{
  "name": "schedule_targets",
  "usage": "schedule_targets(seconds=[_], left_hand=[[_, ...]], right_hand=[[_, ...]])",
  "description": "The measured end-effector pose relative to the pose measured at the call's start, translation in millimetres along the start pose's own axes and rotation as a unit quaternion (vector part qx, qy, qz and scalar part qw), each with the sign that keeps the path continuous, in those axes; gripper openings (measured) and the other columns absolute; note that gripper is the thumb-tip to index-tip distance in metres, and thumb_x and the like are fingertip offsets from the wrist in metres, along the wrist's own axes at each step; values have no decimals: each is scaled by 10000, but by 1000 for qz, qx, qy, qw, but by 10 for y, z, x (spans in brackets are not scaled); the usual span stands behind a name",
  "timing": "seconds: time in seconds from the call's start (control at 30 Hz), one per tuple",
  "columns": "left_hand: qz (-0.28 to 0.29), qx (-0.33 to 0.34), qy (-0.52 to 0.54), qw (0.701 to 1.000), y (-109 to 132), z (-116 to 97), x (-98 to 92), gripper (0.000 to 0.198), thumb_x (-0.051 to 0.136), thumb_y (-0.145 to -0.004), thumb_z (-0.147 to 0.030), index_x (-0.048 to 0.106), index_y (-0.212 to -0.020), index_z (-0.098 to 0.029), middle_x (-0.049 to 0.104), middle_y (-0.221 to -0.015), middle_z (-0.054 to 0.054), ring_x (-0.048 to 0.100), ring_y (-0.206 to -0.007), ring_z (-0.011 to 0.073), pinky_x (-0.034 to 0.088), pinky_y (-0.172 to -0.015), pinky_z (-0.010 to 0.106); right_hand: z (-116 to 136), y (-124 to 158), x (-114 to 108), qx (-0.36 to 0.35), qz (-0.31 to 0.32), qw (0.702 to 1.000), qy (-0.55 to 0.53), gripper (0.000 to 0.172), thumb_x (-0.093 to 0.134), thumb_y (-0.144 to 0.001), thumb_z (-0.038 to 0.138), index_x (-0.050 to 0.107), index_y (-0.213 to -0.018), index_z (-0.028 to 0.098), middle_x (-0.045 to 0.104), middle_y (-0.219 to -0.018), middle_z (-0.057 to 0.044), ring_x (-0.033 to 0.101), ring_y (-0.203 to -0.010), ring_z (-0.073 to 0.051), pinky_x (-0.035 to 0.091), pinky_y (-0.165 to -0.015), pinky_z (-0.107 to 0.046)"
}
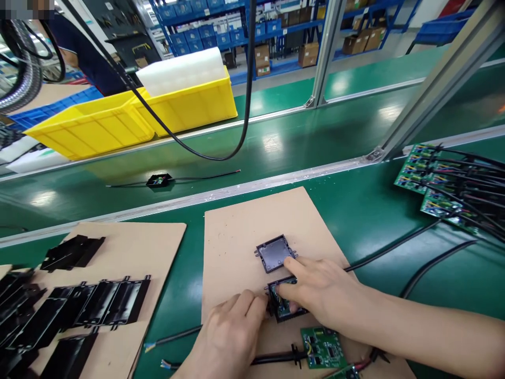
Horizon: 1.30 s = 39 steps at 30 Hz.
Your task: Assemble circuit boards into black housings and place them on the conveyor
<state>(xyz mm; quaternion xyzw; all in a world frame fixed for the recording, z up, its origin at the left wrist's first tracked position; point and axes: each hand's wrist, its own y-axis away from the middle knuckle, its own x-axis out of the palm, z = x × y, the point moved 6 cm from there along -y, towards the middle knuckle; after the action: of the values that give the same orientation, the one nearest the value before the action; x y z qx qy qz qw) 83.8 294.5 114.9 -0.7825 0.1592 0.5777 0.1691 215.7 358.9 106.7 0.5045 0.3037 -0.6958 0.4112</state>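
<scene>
We were roughly midway through one unit, by the look of it. The black housing [291,317] lay on the middle cardboard sheet [236,247], between our hands, with a green circuit board [281,304] inside it. So board-in-housing was at least partly done, though our fingers hid too much to say whether it was fully seated.

Our right hand [331,292] had its fingers spread, one by the edge of an empty black case [272,253] just above, the others down over the board. We couldn't tell if they were pinching anything or just pressing. Our left hand [232,326] was curled at the housing's left side, fingertips hidden, so no clue whether it was clamped on anything.

What was left? A fair bit, we reckon. A loose board [325,347] with its cable lay below our right hand, not in any housing. A pile of wired boards [418,168] sat off to the right, and a bunch of black housings [114,301] waited on the left cardboard [158,242]. Past the metal rail, one open unit [159,180] showed a board inside, cables out both ends, no cover on.
</scene>
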Motion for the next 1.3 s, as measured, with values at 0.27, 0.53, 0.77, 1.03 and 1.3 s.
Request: schedule_targets(seconds=[0.27, 0.53, 0.77, 1.03, 1.3], left_hand=[[-83, -7, -92, 992, 22, -141, -9, 203, 445, -925, -107, 561, -1087, -150, 627, -747, 38, 609, -601, 167, 497, -526, 280], [-95, -6, -98, 991, -49, -145, -39, 204, 448, -958, -117, 594, -1093, -160, 659, -728, 16, 621, -604, 140, 463, -553, 256], [-91, -17, -142, 986, 71, -46, -46, 330, 493, -949, -77, 515, -1258, -190, 735, -943, 21, 691, -756, 135, 493, -689, 228], [42, 47, -318, 946, -58, -217, 90, 364, 346, -884, 15, 587, -1138, -83, 706, -937, 84, 629, -664, 181, 502, -574, 295], [11, -7, -216, 976, -95, -78, 52, 283, 415, -902, -28, 593, -1088, -147, 614, -796, 13, 601, -676, 176, 490, -578, 302]], right_hand=[[-19, 20, -32, 14, -21, 1000, -16, 106, 639, -852, 133, 598, -850, 231, 493, -887, -29, 484, -760, -205, 192, -539, -295], [-17, 4, -132, 9, -35, 998, -51, 118, 564, -901, 127, 650, -873, 203, 534, -873, -53, 477, -845, -227, 278, -580, -315], [-24, -12, -135, 7, -63, 996, -70, 105, 582, -883, 140, 658, -867, 210, 542, -862, -61, 467, -869, -238, 325, -625, -338], [-16, -24, -89, -3, -83, 993, -82, 124, 557, -906, 148, 656, -864, 211, 515, -829, -60, 450, -844, -238, 292, -598, -335], [-8, -32, -105, -21, -70, 996, -46, 39, 647, -856, 197, 627, -824, 189, 500, -863, -43, 426, -823, -214, 320, -650, -329]])
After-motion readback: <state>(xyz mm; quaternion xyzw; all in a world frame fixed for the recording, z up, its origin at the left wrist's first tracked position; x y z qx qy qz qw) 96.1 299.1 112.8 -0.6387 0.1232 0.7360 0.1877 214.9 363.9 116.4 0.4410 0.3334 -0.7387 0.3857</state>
